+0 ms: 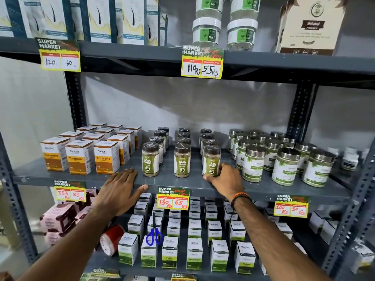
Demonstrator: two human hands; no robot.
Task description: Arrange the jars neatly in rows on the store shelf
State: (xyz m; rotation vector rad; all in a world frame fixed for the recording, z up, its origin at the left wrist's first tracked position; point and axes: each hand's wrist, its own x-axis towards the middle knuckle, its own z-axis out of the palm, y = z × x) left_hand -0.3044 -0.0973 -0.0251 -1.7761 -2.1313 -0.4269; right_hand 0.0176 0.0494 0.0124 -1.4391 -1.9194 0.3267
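Even, bright light from above; soft shadows under the shelf [182, 184] lip. Wide-angle bowing at edges, corners soft, labels slightly blurred, mild compression smear.

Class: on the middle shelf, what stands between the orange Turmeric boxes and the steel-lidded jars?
Head view: three rows of brown-capped, green-labelled Gaska jars between Turmeric boxes and steel-lidded jars.

Orange boxes [78, 157] say "Dishlint Turmeric". The front jar [211, 161] reads "GASKA", I think, it's blurry. Price tag [173, 198] under them: "SUPER MARKET", 130 Rs, 65 Rs. Upper tag [202, 62]: 110 Rs, 55 Rs. Top-shelf tubs [206, 33] say "Aloe Vera Gel", the big box [310, 27] "Shikakai Powder".
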